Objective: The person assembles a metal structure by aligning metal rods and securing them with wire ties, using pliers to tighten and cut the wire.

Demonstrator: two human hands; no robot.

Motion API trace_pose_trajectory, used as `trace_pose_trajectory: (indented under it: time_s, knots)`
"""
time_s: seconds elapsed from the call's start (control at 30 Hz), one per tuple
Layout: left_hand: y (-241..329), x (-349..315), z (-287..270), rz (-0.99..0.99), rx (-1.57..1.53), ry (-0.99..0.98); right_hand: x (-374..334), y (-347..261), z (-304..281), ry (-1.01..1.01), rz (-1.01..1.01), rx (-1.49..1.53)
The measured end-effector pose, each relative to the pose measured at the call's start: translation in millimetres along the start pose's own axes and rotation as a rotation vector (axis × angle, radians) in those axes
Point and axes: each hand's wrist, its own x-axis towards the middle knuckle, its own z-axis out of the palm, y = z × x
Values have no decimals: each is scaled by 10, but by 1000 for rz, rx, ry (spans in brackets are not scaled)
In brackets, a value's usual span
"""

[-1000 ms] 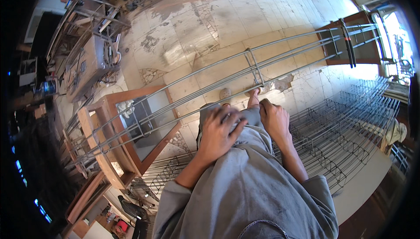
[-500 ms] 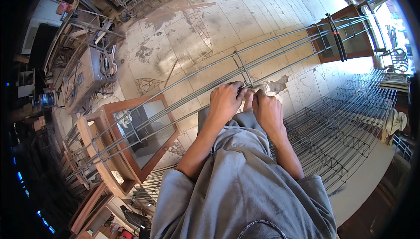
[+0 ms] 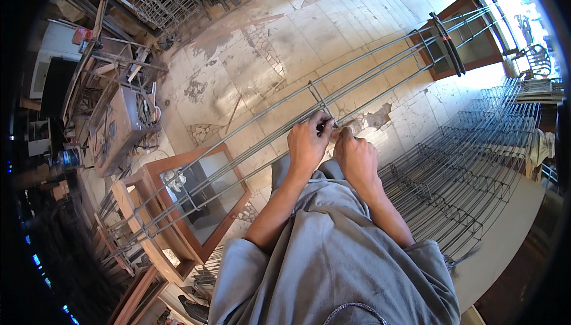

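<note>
Between both hands (image 3: 333, 146), the stirrup (image 3: 321, 104) stands on the rebar (image 3: 386, 69).

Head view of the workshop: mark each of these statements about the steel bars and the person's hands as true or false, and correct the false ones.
1. Both hands meet at a stirrup on the long rebar cage. True: the left hand and right hand are at the square stirrup.
2. The cage lies flat on the floor. False: its ends rest on wooden trestles, above the tiled floor.
3. Finished cages are stacked to the person's right. True: a pile of rebar cages lies there.
4. The person wears gloves. False: both hands are bare.
</note>
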Motion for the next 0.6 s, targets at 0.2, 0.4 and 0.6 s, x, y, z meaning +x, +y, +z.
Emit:
trace_pose_trajectory:
  time_s: [0.2,0.4,0.6]
  knots:
    - [-61,-35,70,142,-15,85,-5,-86,-2,0,104,-6]
    - [-72,-46,71,255,81,146,-52,4,135,91,10,69]
    - [-90,-72,92,371,44,209,-93,66,220,93,-8,148]
